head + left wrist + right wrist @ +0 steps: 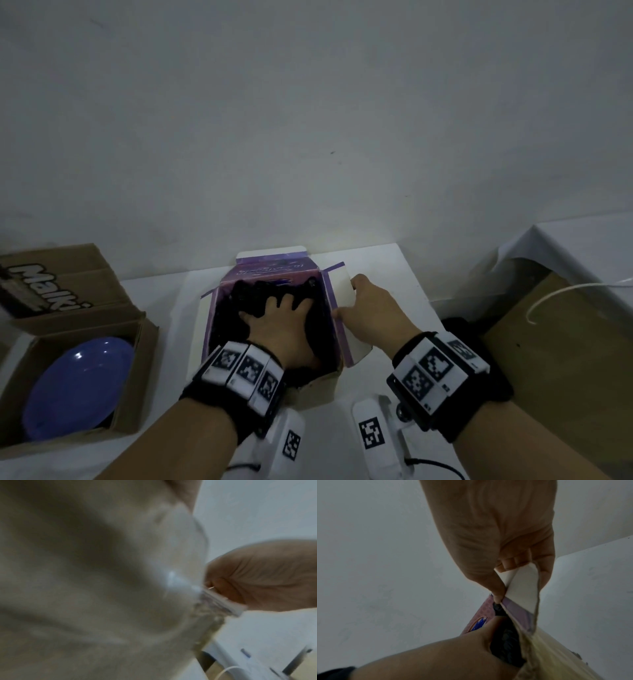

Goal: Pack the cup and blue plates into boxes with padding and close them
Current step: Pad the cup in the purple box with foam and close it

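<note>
A purple box (pixel 274 270) stands open on the white table (pixel 394 267), filled with black padding (pixel 246 294). My left hand (pixel 281 318) lies inside it, fingers spread, pressing down on the padding. My right hand (pixel 370 305) pinches the box's white right flap (pixel 342 291). In the right wrist view the right hand's thumb (pixel 498 591) and fingers clamp the flap (pixel 522 588), with my left hand (pixel 453 649) on the padding (pixel 506 642) below. A blue plate (pixel 78 383) lies in a brown cardboard box (pixel 144 377) at the left. No cup shows.
The brown box's open flap with white lettering (pixel 51 281) stands at the back left. A brown cardboard sheet (pixel 548 342) with a white cable (pixel 565 291) lies right of the table, beside a white-covered surface (pixel 582 240). A grey wall rises close behind.
</note>
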Demonstrator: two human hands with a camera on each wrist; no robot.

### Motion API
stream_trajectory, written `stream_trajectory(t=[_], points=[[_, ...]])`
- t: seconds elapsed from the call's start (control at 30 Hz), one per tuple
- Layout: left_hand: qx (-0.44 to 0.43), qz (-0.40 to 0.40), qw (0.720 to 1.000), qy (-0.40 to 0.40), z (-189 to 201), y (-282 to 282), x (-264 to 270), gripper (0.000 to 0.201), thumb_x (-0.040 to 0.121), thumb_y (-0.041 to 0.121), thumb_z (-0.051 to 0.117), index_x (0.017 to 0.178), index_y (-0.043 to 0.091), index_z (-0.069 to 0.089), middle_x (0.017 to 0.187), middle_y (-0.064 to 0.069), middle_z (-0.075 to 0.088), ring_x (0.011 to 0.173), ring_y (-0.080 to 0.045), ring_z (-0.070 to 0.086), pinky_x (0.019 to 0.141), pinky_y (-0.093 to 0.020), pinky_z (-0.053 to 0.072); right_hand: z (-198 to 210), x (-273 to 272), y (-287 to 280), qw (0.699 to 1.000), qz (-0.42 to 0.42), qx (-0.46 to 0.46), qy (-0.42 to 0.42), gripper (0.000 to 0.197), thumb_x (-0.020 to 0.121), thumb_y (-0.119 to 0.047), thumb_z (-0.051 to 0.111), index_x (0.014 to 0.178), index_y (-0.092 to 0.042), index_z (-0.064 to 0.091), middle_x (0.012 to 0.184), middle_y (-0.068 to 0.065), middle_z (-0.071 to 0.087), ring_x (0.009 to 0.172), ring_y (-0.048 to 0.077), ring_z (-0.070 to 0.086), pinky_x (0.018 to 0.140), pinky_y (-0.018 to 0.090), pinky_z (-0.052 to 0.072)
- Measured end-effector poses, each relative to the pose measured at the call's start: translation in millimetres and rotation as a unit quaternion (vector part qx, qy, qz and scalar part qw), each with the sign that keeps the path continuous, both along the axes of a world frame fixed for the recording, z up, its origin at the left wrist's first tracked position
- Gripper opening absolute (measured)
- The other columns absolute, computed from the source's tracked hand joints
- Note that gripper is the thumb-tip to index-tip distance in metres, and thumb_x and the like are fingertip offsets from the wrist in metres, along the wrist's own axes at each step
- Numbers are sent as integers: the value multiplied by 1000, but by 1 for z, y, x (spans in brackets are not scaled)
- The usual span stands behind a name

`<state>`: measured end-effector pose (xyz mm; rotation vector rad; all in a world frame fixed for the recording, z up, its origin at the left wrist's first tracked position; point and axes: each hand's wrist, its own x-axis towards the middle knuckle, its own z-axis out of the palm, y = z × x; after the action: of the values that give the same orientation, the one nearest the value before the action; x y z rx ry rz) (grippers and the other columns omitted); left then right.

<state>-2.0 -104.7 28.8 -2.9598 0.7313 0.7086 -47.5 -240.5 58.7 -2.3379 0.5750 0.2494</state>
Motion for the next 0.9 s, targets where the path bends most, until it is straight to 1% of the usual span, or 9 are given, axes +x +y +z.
stream_trajectory(t=[0.1,0.17,0.23,0.3,0.37,0.47,0.7,0.8,0.9], points=[[-94,49,993,-47,9,12,-13,98,74,64,59,148,30,4,157,-4,8,145,-28,3,115,-59,12,4,-1,1,999,8,-35,0,54,86,-28,62,130,-13,35,121,10,55,96,26,55,82,35,48],[-168,105,979,-49,19,24,-16,88,82,58,54,150,28,6,159,-4,5,147,-25,-2,118,-50,11,7,-4,3,993,34,-109,-24,77,85,-27,63,146,-20,15,141,12,36,115,30,49,86,36,45],[-221,158,962,-9,23,38,-15,79,87,53,50,150,27,9,159,-4,7,147,-25,1,119,-45,12,9,-4,8,962,117,-232,-85,85,86,-23,60,149,-25,4,156,9,9,137,30,28,99,39,40],[-250,189,949,31,22,49,-16,74,91,46,48,150,27,8,160,-4,8,147,-24,5,119,-43,13,7,-1,16,911,249,-313,-102,79,88,-23,56,150,-21,7,158,4,1,145,28,2,113,48,25],[-271,207,937,75,21,54,-17,72,93,37,46,151,26,5,160,-4,3,147,-22,6,119,-39,15,0,0,21,870,341,-356,-23,80,88,-37,54,150,-19,7,159,2,1,144,28,-16,115,58,5],[-301,225,917,131,18,56,-18,70,95,29,42,151,25,-1,160,-3,0,144,-23,18,110,-28,23,-9,0,24,839,370,-395,54,92,82,-53,54,151,-19,3,159,2,4,140,33,-27,109,66,-8],[-401,337,829,195,12,65,-5,66,93,16,37,151,26,8,150,-6,34,126,-25,43,106,-35,36,-24,10,41,851,319,-416,34,77,86,-54,45,148,-20,16,153,5,28,139,38,-25,108,66,-10],[-356,270,867,219,17,76,-7,73,91,2,38,151,24,2,149,-5,33,116,-20,46,97,-27,38,-26,9,38,852,324,-411,29,82,83,-57,47,148,-19,16,152,5,30,139,40,-24,108,66,-8],[-239,120,947,179,32,80,-6,85,89,-3,42,149,26,-11,157,-5,14,135,-26,34,108,-28,32,-19,11,34,856,346,-381,39,92,78,-54,54,150,-18,9,155,5,22,140,38,-25,107,67,-11]])
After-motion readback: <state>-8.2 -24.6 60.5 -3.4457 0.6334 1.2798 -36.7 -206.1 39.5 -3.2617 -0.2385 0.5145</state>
